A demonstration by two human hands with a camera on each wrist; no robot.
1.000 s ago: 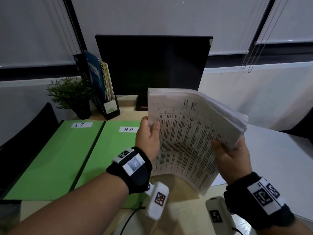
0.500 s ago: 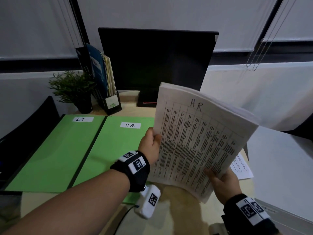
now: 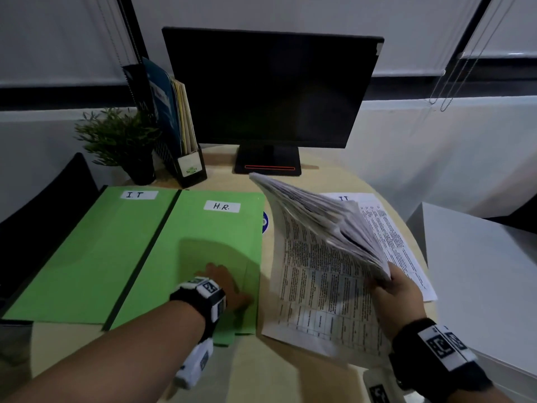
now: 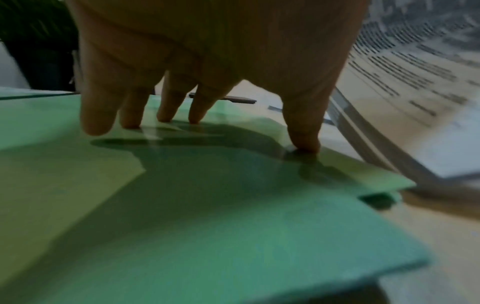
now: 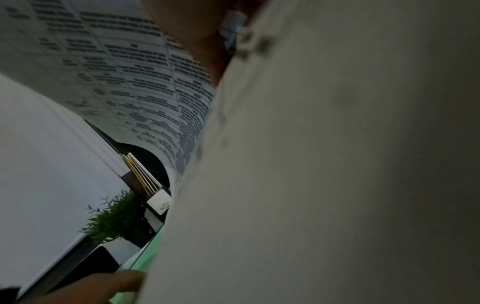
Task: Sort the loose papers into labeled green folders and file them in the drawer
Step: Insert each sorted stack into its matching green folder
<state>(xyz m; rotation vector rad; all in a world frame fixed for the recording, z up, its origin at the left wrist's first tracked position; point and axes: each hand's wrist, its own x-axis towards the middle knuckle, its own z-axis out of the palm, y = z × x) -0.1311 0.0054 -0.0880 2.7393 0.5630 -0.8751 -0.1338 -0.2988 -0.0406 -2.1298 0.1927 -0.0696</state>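
Green folders [image 3: 162, 251] on tan desk [image 3: 276, 379], blinds [image 3: 261, 13] behind.

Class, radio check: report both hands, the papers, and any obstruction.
Left hand flat on H.R. folder, closed. Right hand grips paper stack alone. Nothing blocking.

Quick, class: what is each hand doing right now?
Left hand: open, fingertips pressing on the H.R. folder.
Right hand: gripping the stack of papers.
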